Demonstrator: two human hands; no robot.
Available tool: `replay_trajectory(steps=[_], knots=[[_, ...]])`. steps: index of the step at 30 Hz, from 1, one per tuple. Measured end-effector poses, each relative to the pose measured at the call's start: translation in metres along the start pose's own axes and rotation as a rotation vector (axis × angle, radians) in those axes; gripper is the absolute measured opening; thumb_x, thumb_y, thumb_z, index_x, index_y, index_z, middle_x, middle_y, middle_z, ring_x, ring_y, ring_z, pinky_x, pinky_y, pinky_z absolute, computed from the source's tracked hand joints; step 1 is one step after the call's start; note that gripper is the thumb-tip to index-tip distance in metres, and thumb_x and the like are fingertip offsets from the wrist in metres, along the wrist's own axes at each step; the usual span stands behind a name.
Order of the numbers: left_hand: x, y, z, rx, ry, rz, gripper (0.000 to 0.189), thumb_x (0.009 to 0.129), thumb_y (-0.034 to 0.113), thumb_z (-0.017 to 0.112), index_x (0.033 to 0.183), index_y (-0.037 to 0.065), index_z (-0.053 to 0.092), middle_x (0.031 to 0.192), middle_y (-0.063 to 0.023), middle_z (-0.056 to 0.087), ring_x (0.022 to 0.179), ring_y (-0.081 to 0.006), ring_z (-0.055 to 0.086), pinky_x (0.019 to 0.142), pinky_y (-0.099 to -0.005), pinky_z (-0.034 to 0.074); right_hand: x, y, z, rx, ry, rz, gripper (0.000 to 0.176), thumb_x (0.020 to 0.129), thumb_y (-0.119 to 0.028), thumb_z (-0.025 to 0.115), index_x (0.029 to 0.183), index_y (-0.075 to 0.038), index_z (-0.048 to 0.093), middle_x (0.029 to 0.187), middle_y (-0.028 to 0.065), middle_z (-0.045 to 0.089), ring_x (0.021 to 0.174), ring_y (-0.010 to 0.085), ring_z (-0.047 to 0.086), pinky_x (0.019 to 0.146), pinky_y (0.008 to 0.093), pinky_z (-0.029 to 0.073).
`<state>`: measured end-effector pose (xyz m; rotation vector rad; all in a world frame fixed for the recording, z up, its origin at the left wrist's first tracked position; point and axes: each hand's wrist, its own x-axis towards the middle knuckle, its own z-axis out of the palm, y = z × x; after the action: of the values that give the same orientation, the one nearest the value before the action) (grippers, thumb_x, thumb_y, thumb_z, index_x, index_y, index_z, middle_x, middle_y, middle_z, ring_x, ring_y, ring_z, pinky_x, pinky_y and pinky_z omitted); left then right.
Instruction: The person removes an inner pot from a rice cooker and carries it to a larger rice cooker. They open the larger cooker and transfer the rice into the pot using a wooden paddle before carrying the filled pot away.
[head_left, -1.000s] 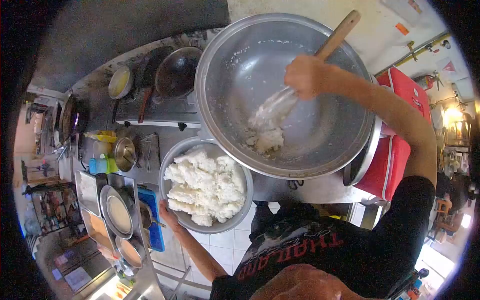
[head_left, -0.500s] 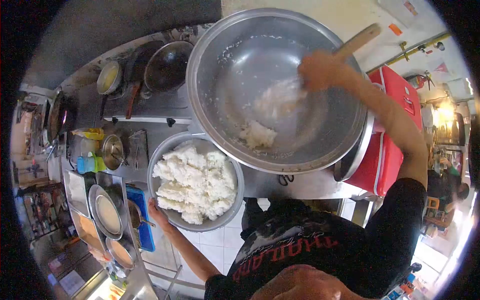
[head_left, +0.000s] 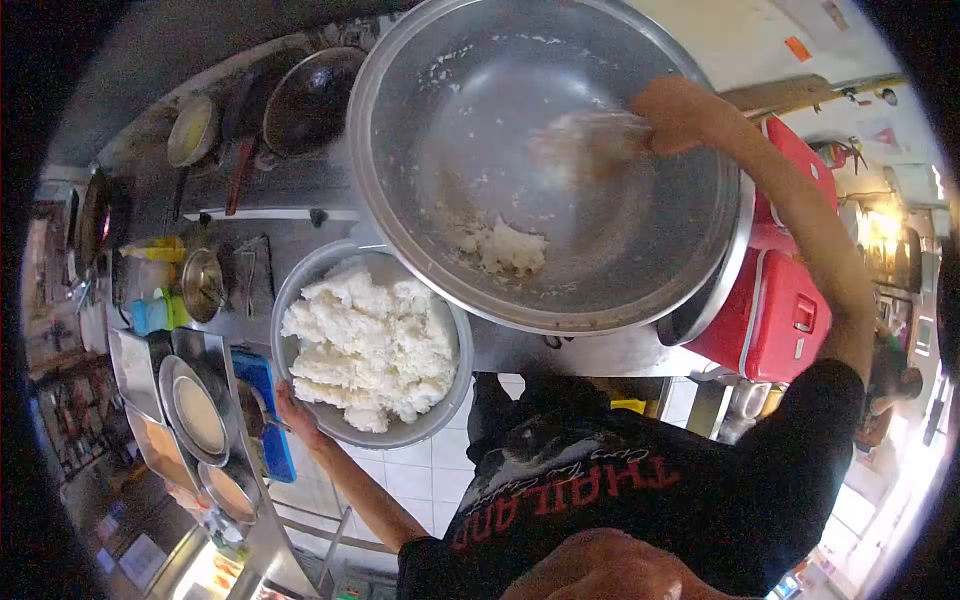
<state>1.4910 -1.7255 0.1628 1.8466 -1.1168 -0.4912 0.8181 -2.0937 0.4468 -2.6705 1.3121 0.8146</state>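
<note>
A large metal pot [head_left: 640, 240] stands tilted toward me, with white rice [head_left: 505, 247] low on its inner wall and stray grains around. Wrapped round the handle of a wooden paddle [head_left: 775, 96], my right hand [head_left: 685, 115] is inside the pot's right side. The paddle's blade end is blurred, with white rice on or by it. Below left, a smaller grey bowl [head_left: 462, 385] holds a big heap of white rice [head_left: 375, 345]. My left hand [head_left: 297, 412] grips this bowl's outer left rim; its fingers are partly hidden.
A red cooler [head_left: 775, 315] stands right of the pot. At upper left are a dark wok [head_left: 312, 100] and a small pan [head_left: 193, 132]. Metal trays and bowls [head_left: 200, 408] line the left counter, beside a blue tray [head_left: 255, 375]. A person [head_left: 885, 385] is far right.
My right hand has moved a little right with the paddle, whose handle now lies flatter. The rice low in the pot has changed shape. The whole view has shifted slightly.
</note>
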Motion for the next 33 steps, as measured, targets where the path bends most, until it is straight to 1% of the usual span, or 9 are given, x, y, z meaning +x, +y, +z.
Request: replay_trajectory(steps=[3,7,10,13,17,20,22,29,33], knots=[[-0.002,-0.026,0.0,-0.355,0.126,-0.209,0.036,0.096,0.019,0.036,0.109,-0.006,0.059,0.109,-0.0109,0.059,0.101,-0.0197,0.053,0.094,-0.0331,0.04,-0.038,-0.031,-0.01,0.077,-0.178,0.11,0.036,0.072,-0.031,0.068,0.085,0.002,0.068,0.084,0.0226,0.067,0.083,0.0367,0.067,0.075,0.0456,0.053],[-0.004,-0.003,0.002,0.146,0.134,-0.089,0.035,0.095,0.018,0.04,0.105,-0.008,0.061,0.109,-0.0119,0.061,0.102,-0.0196,0.053,0.095,-0.0331,0.04,-0.047,-0.065,0.027,0.38,-0.412,0.196,0.04,0.076,-0.034,0.068,0.088,0.004,0.068,0.083,0.0244,0.067,0.08,0.0383,0.066,0.073,0.0447,0.051],[-0.002,0.054,0.013,-0.124,0.118,-0.299,0.035,0.094,0.019,0.041,0.102,-0.009,0.062,0.108,-0.0129,0.061,0.101,-0.0209,0.054,0.094,-0.0339,0.041,-0.035,-0.082,0.039,0.471,-0.473,0.154,0.043,0.081,-0.035,0.065,0.092,0.006,0.067,0.082,0.0243,0.067,0.081,0.0384,0.066,0.073,0.0449,0.051],[0.0,0.023,0.001,-0.227,-0.014,-0.291,0.036,0.095,0.021,0.041,0.104,-0.009,0.06,0.108,-0.0131,0.06,0.101,-0.0221,0.054,0.092,-0.0349,0.042,-0.006,-0.092,0.053,0.52,-0.528,0.15,0.047,0.085,-0.037,0.061,0.094,0.008,0.065,0.078,0.0225,0.067,0.076,0.0342,0.067,0.069,0.0442,0.052],[-0.008,0.025,0.008,0.054,0.072,-0.101,0.035,0.096,0.023,0.039,0.101,-0.005,0.059,0.106,-0.0108,0.058,0.099,-0.0214,0.053,0.09,-0.0332,0.042,0.031,-0.104,0.013,0.579,-0.65,0.253,0.049,0.088,-0.041,0.059,0.094,0.007,0.064,0.073,0.0173,0.065,0.064,0.0255,0.066,0.058,0.0413,0.052],[-0.006,0.029,0.011,0.035,0.112,-0.125,0.033,0.097,0.023,0.038,0.099,-0.003,0.057,0.104,-0.0092,0.056,0.097,-0.0197,0.052,0.089,-0.0321,0.041,0.058,-0.092,0.019,0.458,-0.551,0.181,0.046,0.089,-0.041,0.058,0.095,0.004,0.063,0.072,0.0136,0.063,0.055,0.0215,0.062,0.05,0.0378,0.05],[-0.006,0.05,0.014,-0.133,0.126,-0.284,0.033,0.097,0.023,0.037,0.097,-0.002,0.056,0.102,-0.0081,0.056,0.096,-0.0185,0.052,0.088,-0.0312,0.041,0.079,-0.091,0.015,0.47,-0.547,0.193,0.048,0.087,-0.042,0.058,0.099,0.004,0.062,0.077,0.0149,0.064,0.063,0.0248,0.064,0.057,0.0403,0.052],[-0.001,0.073,0.021,-0.248,0.134,-0.261,0.027,0.096,0.023,0.042,0.097,0.0,0.057,0.09,-0.0037,0.053,0.088,-0.0148,0.048,0.082,-0.0294,0.04,0.136,-0.066,0.021,0.124,-0.122,0.017,0.06,0.079,-0.053,0.061,0.113,-0.003,0.062,0.098,0.0216,0.064,0.099,0.036,0.062,0.088,0.0487,0.046],[-0.001,0.062,0.018,-0.219,0.113,-0.253,0.027,0.095,0.023,0.044,0.096,0.0,0.058,0.09,-0.0034,0.054,0.087,-0.0143,0.049,0.081,-0.0293,0.04,0.153,-0.066,0.007,0.169,0.103,-0.021,0.055,0.073,-0.052,0.066,0.1,-0.005,0.067,0.091,0.0207,0.066,0.093,0.0382,0.063,0.087,0.0493,0.046]])
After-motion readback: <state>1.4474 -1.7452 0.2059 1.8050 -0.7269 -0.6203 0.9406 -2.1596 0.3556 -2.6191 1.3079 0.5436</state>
